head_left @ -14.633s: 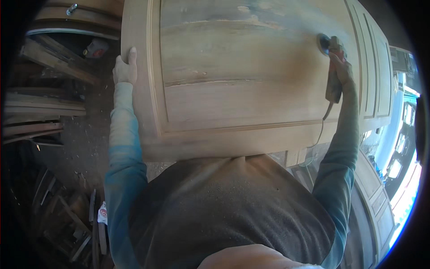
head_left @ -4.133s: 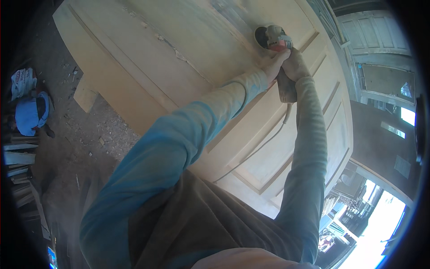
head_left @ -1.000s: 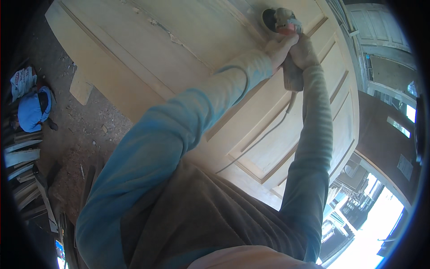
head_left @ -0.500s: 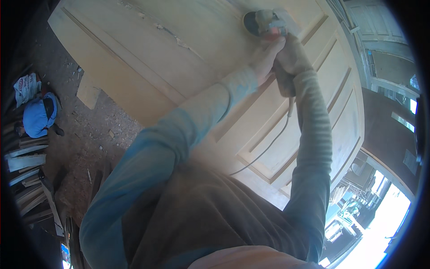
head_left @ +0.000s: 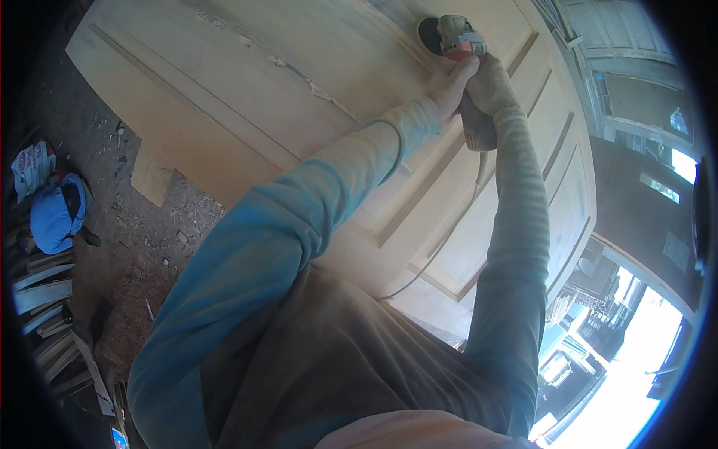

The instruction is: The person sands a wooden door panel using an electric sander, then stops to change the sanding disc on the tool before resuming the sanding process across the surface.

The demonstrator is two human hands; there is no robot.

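Observation:
Both my hands are on an angle grinder (head_left: 479, 129) with a dark round disc (head_left: 428, 36), at the far part of a pale wooden panelled door (head_left: 359, 179). My left hand (head_left: 452, 84) is closed near the grinder's head, beside the reddish part. My right hand (head_left: 491, 87) wraps round the body just behind it. The disc lies at the door's surface; whether it touches cannot be made out. A grey cord (head_left: 447, 243) runs from the grinder's rear across the door toward my apron. Rough, torn patches (head_left: 280, 63) mark the wood left of the disc.
A bent-over person in blue (head_left: 52, 217) is at the far left, next to a white printed sack (head_left: 34, 170). Stacked wood offcuts (head_left: 48, 299) lie below them. Debris covers the brown ground (head_left: 127, 247). More panelled doors (head_left: 613, 30) stand at the upper right.
The grinder and both hands have shifted slightly right and up in the picture. The whole view has moved a little, and the dust haze around the hands looks thinner.

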